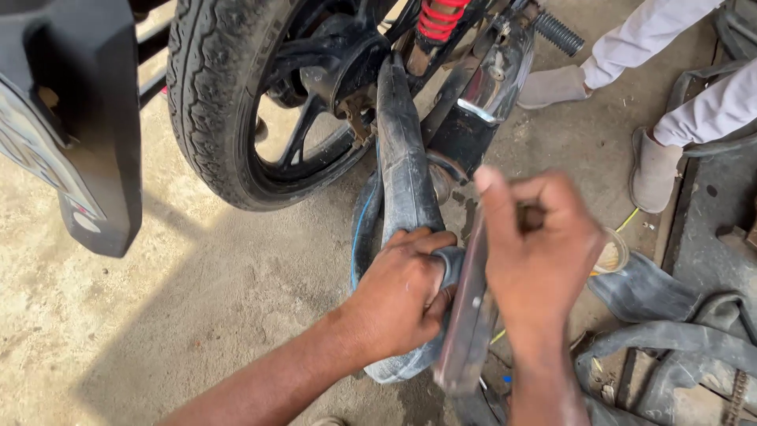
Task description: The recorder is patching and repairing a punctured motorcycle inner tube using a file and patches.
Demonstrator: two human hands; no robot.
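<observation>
Beside rear wheel (236,102): inner tube (406,181) pinched by left hand (398,296) fingers; flat rasp (467,315) gripped in right hand (540,252), fingers curled.

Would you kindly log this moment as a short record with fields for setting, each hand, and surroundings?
setting: dusty concrete floor beside a motorcycle's black rear wheel
left hand: left hand grips a fold of the black rubber inner tube
right hand: right hand holds a flat dark rasp-like tool against the fold
suspension: red coil spring above the wheel
bystander: another person's grey shoe, upper right
nearby: loose black rubber strips, lower right
</observation>
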